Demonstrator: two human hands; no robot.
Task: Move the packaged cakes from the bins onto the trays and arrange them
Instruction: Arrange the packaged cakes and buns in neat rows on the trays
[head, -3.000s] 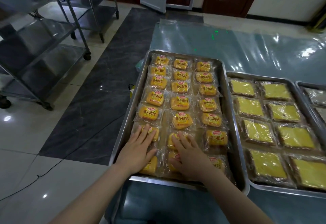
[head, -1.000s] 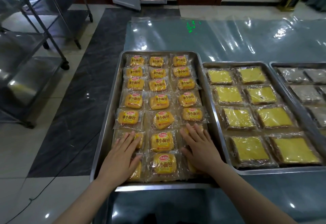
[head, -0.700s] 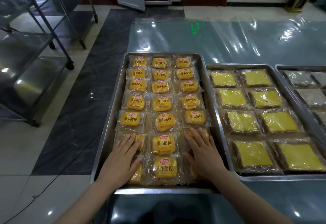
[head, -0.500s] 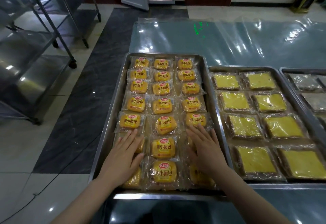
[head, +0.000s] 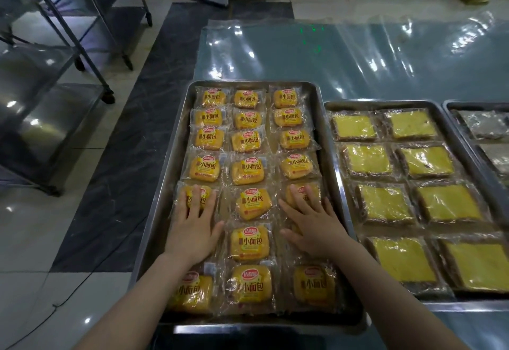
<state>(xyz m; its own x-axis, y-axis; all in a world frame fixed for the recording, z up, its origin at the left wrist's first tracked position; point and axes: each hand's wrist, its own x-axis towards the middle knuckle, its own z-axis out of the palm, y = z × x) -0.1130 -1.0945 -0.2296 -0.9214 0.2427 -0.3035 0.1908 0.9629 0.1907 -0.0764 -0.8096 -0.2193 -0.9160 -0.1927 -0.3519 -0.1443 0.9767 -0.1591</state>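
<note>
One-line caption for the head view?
Left hand and right hand rest flat on packaged cakes in a full steel tray.

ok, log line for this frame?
stage: arranging | tray: packaged cakes in three columns | left hand: flat on left column | right hand: flat on right column

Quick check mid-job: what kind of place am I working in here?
Probably a bakery or food-packing workroom: steel trays full of wrapped cakes sit on a plastic-covered table, with wheeled steel racks beside it.

left hand and right hand flat on packaged cakes, steel tray
</note>
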